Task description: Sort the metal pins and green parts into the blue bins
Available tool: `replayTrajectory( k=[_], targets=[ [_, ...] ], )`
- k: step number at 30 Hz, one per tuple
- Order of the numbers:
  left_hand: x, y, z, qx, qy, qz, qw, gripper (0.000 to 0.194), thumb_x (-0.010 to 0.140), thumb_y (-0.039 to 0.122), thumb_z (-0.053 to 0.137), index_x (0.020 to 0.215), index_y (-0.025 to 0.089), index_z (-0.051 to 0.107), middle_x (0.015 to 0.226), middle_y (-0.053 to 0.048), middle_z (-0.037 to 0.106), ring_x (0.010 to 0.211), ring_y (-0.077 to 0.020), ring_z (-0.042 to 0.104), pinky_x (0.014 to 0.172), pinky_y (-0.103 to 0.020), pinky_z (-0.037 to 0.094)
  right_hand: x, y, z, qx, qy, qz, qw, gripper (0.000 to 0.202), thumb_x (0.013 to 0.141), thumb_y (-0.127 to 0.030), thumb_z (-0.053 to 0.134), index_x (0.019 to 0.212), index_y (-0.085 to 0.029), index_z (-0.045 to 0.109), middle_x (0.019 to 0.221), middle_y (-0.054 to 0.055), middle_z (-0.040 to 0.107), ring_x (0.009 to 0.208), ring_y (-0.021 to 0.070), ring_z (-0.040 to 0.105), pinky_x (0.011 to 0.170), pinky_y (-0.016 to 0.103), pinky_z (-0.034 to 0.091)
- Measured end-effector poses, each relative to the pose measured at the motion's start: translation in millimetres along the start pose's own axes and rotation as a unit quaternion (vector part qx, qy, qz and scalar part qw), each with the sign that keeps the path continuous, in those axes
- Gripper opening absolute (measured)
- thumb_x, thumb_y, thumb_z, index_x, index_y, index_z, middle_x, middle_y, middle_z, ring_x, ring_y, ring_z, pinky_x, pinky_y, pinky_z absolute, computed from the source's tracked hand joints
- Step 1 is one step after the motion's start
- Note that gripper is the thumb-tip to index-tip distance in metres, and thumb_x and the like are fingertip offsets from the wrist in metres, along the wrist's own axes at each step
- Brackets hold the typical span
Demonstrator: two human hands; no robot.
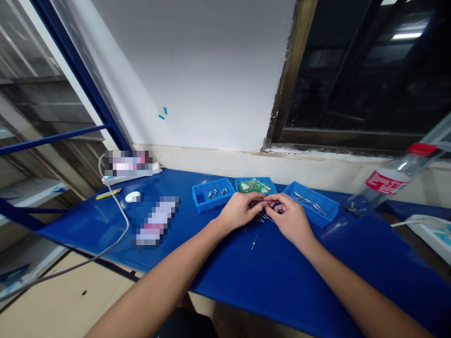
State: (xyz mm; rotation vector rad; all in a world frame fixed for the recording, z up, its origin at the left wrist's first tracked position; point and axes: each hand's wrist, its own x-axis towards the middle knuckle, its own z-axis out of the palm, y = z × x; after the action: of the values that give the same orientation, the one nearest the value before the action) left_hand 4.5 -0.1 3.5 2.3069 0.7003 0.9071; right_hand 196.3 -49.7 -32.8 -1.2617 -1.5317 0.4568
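My left hand (241, 210) and my right hand (287, 216) meet over the blue table, fingertips close together in a pinch. Whatever they hold between them is too small to make out. Below the fingers lie several thin metal pins (261, 217), partly hidden. One single metal pin (254, 242) rests nearer the front. Behind my hands stand three blue trays: the left tray (212, 204) holds several small metal fittings (215, 192), the middle tray (256, 180) holds a green item in clear plastic (252, 185), and the right tray (333, 211) holds long metal pins (310, 203).
A clear bottle with a red label (386, 182) leans at the right, beside a white power strip (431, 232). At the left are a yellow cutter (108, 194), a white mouse-like object (133, 197), a cable (121, 220) and a pixelated item (158, 220).
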Motion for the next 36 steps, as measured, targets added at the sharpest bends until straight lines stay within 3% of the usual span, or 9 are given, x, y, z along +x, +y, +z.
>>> replayTrajectory(
  k=[4,10,17,24,30,36],
  targets=[
    [0.8,-7.3,4.3,-0.05,0.033,-0.04,0.997,0.023,0.096,0.022,0.065,0.118,0.018,0.068,0.114,-0.009,0.081,0.103,-0.0215,0.079,0.093,-0.033,0.061,-0.3,0.5,1.3,0.013,-0.029,0.021,0.999,0.022,0.091,-0.038,0.07,0.106,-0.023,0.076,0.103,0.007,0.078,0.076,0.0201,0.072,0.071,0.033,0.059],
    [-0.1,-9.7,3.3,-0.07,0.042,-0.054,0.995,0.023,0.091,0.016,0.068,0.108,0.021,0.054,0.102,-0.005,0.082,0.095,-0.0195,0.08,0.083,-0.028,0.06,0.7,-2.2,-0.6,0.014,0.0,0.018,1.0,0.031,0.094,-0.048,0.07,0.108,-0.022,0.077,0.102,0.009,0.078,0.08,0.022,0.072,0.068,0.033,0.058],
    [-1.1,-11.5,0.3,0.025,0.003,-0.038,0.999,0.023,0.089,0.023,0.073,0.097,0.022,0.051,0.089,0.0,0.075,0.08,-0.0184,0.074,0.072,-0.026,0.053,2.0,-2.9,-2.4,-0.012,-0.02,-0.015,1.0,0.026,0.095,-0.048,0.069,0.094,-0.023,0.079,0.094,0.007,0.075,0.076,0.0207,0.068,0.067,0.033,0.055],
    [2.8,-8.5,-0.4,-0.109,0.079,-0.044,0.99,0.026,0.094,0.03,0.07,0.098,0.022,0.046,0.102,-0.006,0.075,0.088,-0.0175,0.074,0.08,-0.031,0.058,1.9,1.8,-1.8,0.021,-0.015,0.008,1.0,0.033,0.098,-0.053,0.063,0.1,-0.024,0.078,0.101,0.008,0.076,0.084,0.0234,0.07,0.07,0.034,0.056],
    [5.4,-6.6,3.0,-0.199,0.095,-0.086,0.972,0.035,0.087,0.03,0.08,0.109,0.019,0.055,0.099,-0.007,0.079,0.091,-0.0193,0.076,0.087,-0.035,0.06,1.8,8.3,0.3,0.054,-0.044,0.049,0.996,0.032,0.094,-0.053,0.069,0.1,-0.023,0.078,0.103,0.008,0.078,0.081,0.0236,0.072,0.072,0.036,0.057],
    [5.2,-8.0,3.6,-0.222,0.061,-0.092,0.969,0.035,0.089,0.03,0.079,0.117,0.015,0.066,0.103,-0.01,0.08,0.096,-0.0206,0.077,0.092,-0.037,0.059,0.7,7.0,0.9,0.098,-0.047,0.081,0.991,0.035,0.087,-0.053,0.077,0.097,-0.02,0.078,0.095,0.008,0.078,0.079,0.0224,0.069,0.072,0.035,0.056]
  ],
)
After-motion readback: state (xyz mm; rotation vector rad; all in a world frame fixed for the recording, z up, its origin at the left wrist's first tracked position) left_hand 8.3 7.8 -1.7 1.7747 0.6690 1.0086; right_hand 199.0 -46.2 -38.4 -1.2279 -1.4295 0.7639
